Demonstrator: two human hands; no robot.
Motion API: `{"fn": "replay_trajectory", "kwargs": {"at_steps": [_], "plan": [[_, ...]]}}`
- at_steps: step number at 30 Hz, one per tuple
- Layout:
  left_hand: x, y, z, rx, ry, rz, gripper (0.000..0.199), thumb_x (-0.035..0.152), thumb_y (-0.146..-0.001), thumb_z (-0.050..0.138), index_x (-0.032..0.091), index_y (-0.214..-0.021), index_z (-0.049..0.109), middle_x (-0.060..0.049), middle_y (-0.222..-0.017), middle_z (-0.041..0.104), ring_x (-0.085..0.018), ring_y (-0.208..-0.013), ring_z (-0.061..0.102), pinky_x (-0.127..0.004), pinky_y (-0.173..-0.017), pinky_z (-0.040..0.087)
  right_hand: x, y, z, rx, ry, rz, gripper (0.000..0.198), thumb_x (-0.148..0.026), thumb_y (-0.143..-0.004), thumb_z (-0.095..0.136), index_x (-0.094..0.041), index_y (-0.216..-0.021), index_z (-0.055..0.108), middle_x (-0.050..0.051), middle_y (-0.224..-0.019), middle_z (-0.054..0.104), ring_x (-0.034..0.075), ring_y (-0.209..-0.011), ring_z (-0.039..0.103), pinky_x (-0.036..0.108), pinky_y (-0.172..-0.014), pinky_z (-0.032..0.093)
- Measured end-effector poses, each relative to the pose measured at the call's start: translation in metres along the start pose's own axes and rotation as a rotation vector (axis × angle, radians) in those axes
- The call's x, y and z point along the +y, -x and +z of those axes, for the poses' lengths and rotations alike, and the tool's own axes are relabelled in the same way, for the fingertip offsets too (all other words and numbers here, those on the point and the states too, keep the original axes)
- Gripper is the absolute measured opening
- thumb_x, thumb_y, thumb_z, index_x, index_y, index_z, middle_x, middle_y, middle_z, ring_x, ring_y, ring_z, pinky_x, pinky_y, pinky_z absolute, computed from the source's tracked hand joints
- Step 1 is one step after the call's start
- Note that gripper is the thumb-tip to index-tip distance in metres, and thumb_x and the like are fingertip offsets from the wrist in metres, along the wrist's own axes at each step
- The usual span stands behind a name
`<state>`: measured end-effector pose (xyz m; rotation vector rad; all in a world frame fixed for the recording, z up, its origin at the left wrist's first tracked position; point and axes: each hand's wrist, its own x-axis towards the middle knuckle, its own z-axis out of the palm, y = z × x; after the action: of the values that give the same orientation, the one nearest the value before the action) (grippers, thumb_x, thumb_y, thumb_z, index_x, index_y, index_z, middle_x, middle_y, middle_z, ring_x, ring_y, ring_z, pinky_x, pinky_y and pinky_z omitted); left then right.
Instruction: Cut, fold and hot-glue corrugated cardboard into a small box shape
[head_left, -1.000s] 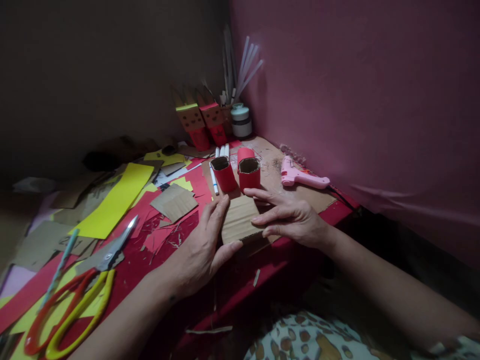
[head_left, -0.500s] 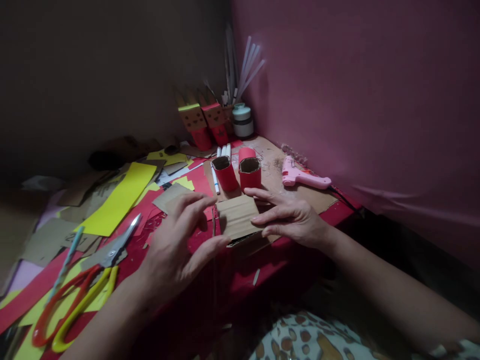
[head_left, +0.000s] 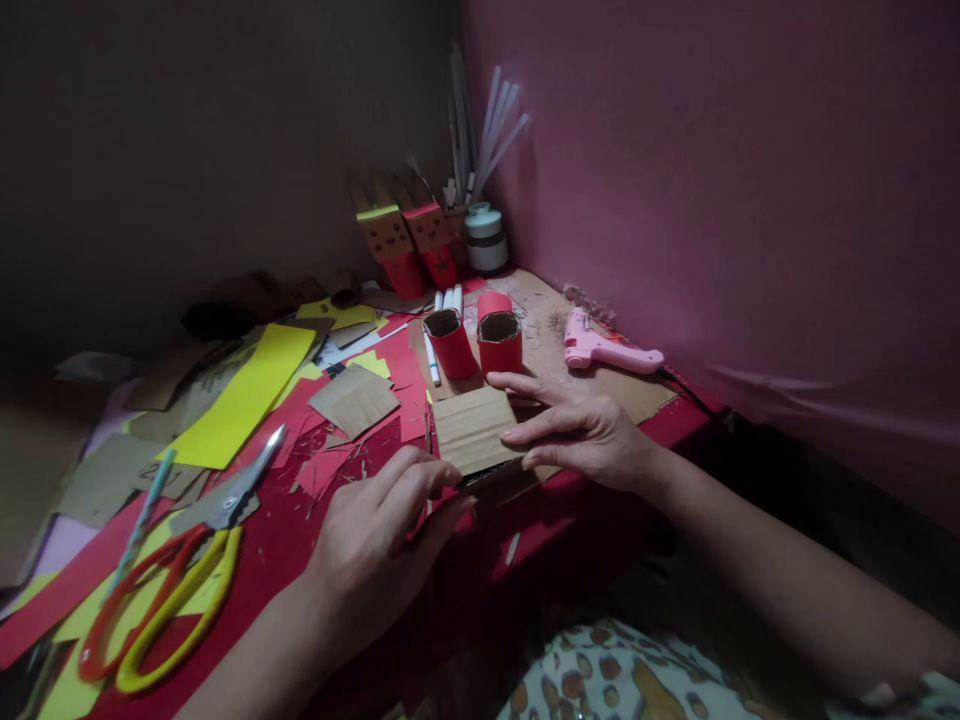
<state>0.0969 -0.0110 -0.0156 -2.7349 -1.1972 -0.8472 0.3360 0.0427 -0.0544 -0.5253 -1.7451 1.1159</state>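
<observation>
A small box-like piece of corrugated cardboard [head_left: 474, 432] lies at the front of the table, its near side dark and partly open. My left hand [head_left: 386, 525] is at its near left corner, thumb and fingertips pinched together against the lower edge. What lies between those fingertips is partly hidden. From the right, my right hand [head_left: 581, 430] steadies the box, with one finger reaching past its far corner and the other fingertips on its right edge. Just behind stand two red-covered cardboard tubes, a left tube [head_left: 452, 350] and a right tube [head_left: 500, 347], both open at the top.
Scissors [head_left: 217, 530] with red and yellow handles lie at the left among paper and cardboard scraps [head_left: 354, 400]. A pink glue gun [head_left: 607, 345] rests at the right by the wall. Farther back are white markers [head_left: 450, 298], two red figures with cardboard heads [head_left: 386, 235] and a lidded jar [head_left: 487, 240].
My left hand has moved down and its spread fingers have closed in at the box's near left corner. My right hand has stayed in place on the box.
</observation>
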Motion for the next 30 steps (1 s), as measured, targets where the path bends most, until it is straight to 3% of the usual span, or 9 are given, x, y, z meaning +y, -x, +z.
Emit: {"fn": "replay_trajectory", "kwargs": {"at_steps": [7, 13, 18, 22, 30], "plan": [[0.0047, -0.0024, 0.002, 0.009, 0.014, -0.016, 0.008, 0.012, -0.09, 0.055, 0.02, -0.087, 0.054, 0.002, -0.072, 0.059, -0.009, -0.059, 0.056, -0.02, -0.051, 0.041, 0.0004, -0.0001, -0.0003, -0.003, -0.007, -0.024, 0.032, -0.015, -0.076, 0.076, -0.032, -0.103, 0.073, 0.001, -0.141, 0.053, 0.019, -0.131, 0.05, 0.038, -0.109, 0.042], [0.0049, -0.0045, -0.0003, -0.025, 0.012, -0.049, 0.013, 0.015, -0.089, 0.053, 0.02, -0.077, 0.051, 0.005, -0.062, 0.052, -0.008, -0.05, 0.049, -0.019, -0.045, 0.036, 0.0006, -0.0002, -0.0005, -0.007, -0.009, -0.017, 0.032, -0.015, -0.076, 0.076, -0.032, -0.103, 0.073, 0.001, -0.141, 0.053, 0.02, -0.131, 0.049, 0.039, -0.11, 0.041], [0.0058, -0.0022, -0.004, -0.044, 0.068, -0.113, 0.011, 0.02, -0.087, 0.058, 0.021, -0.081, 0.05, 0.007, -0.061, 0.051, -0.007, -0.047, 0.046, -0.017, -0.044, 0.036, 0.0002, 0.0002, -0.0004, -0.007, 0.003, -0.022, 0.033, -0.015, -0.076, 0.076, -0.031, -0.104, 0.072, 0.002, -0.142, 0.053, 0.02, -0.131, 0.049, 0.038, -0.11, 0.041], [0.0037, -0.0002, -0.0009, -0.033, 0.022, -0.088, 0.004, 0.018, -0.09, 0.054, 0.02, -0.086, 0.053, 0.005, -0.066, 0.056, -0.008, -0.052, 0.051, -0.019, -0.048, 0.039, 0.0013, -0.0002, -0.0005, -0.01, -0.014, -0.01, 0.033, -0.015, -0.075, 0.076, -0.031, -0.104, 0.072, 0.002, -0.142, 0.052, 0.02, -0.131, 0.049, 0.039, -0.11, 0.041], [0.003, -0.0004, 0.0032, 0.012, -0.018, -0.052, 0.01, 0.012, -0.09, 0.053, 0.021, -0.085, 0.052, 0.004, -0.069, 0.056, -0.008, -0.056, 0.052, -0.018, -0.052, 0.039, 0.0055, -0.0001, -0.0022, -0.044, -0.057, -0.017, 0.035, -0.012, -0.075, 0.076, -0.029, -0.105, 0.072, 0.003, -0.144, 0.05, 0.019, -0.13, 0.05, 0.033, -0.104, 0.047]]}}
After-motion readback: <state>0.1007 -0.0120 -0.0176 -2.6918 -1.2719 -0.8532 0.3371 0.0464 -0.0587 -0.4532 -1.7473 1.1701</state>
